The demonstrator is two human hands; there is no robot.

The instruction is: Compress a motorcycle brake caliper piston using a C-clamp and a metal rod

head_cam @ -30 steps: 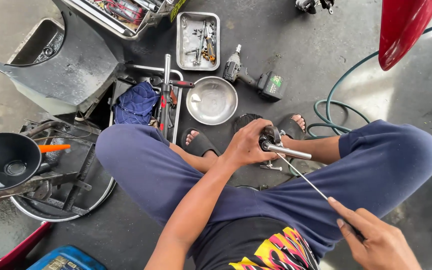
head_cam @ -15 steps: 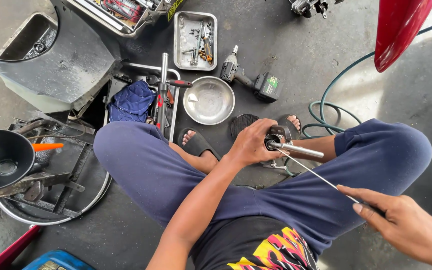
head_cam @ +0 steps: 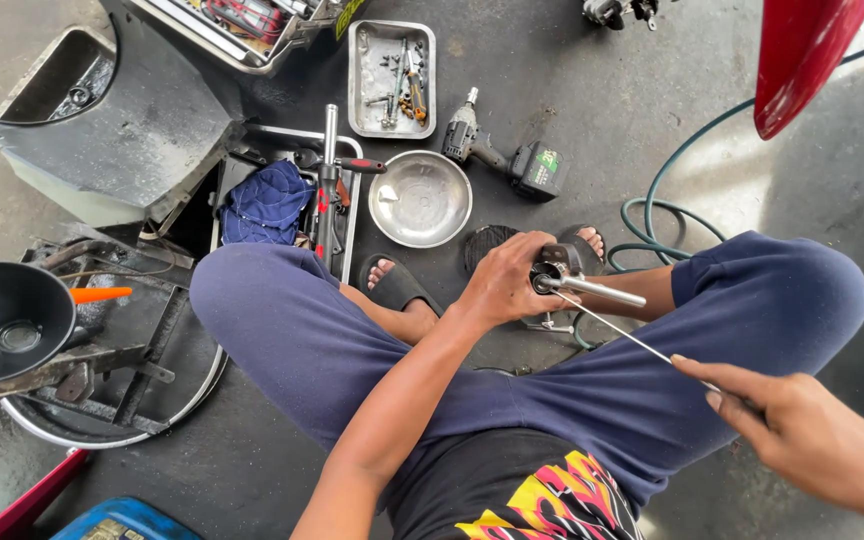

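Concrete floor (head_cam: 572, 90): steel bowl (head_cam: 419, 198), impact driver (head_cam: 497, 158), perhaps hose (head_cam: 667, 205).

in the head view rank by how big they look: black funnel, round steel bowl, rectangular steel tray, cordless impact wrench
1. black funnel, though nearest the camera and cut off at the edge
2. rectangular steel tray and round steel bowl: look alike
3. cordless impact wrench

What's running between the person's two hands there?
A thin metal rod spans from the part gripped in the left hand to the right hand, seen in the head view.
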